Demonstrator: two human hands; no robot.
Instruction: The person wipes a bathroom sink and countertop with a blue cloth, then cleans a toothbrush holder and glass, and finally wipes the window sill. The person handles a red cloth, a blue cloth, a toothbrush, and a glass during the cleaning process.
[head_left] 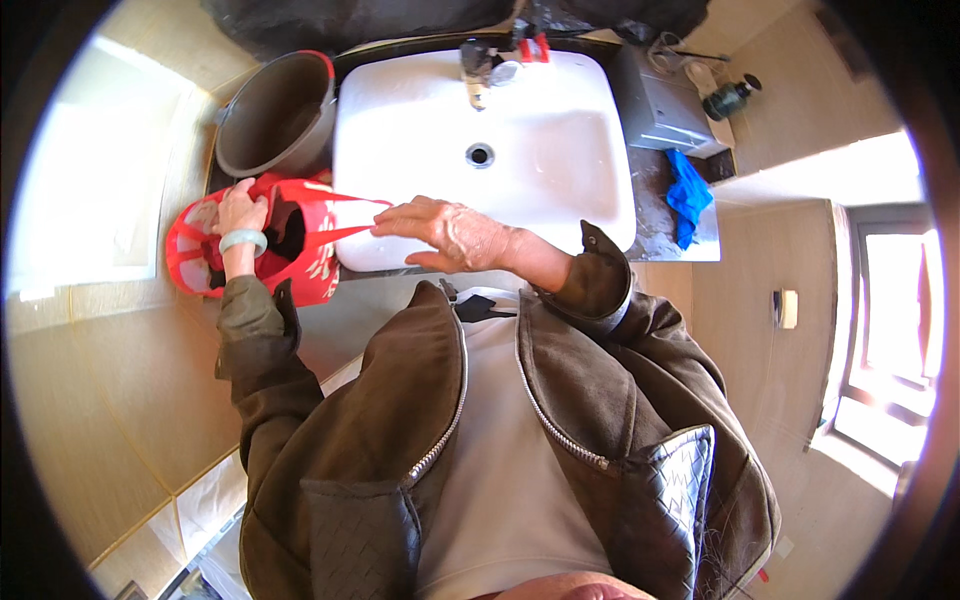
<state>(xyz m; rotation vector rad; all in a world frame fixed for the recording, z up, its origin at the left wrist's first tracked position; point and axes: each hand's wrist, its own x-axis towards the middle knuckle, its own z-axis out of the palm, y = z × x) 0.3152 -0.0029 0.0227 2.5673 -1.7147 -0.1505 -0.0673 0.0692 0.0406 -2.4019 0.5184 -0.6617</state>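
A red shopping bag (320,285) with pale patterns stands at the left of the sink, its mouth spread wide. Something dark is inside it, too shaded to name. My left hand (242,212), with a pale green bangle at the wrist, is over the bag's mouth. Its fingers bend closed at the far rim, on the bag's edge as far as I can see. My right hand (450,232) hovers over the sink's near left part, palm down. Its fingertips pinch the bag's red strap (345,234), drawn out taut to the right.
A white rectangular sink (600,180) with a faucet (478,75) lies ahead. A grey-brown bucket (270,115) stands behind the bag. To the right are a grey box (660,105), a blue cloth (687,200) and a dark green bottle (730,98). A window (890,310) is at far right.
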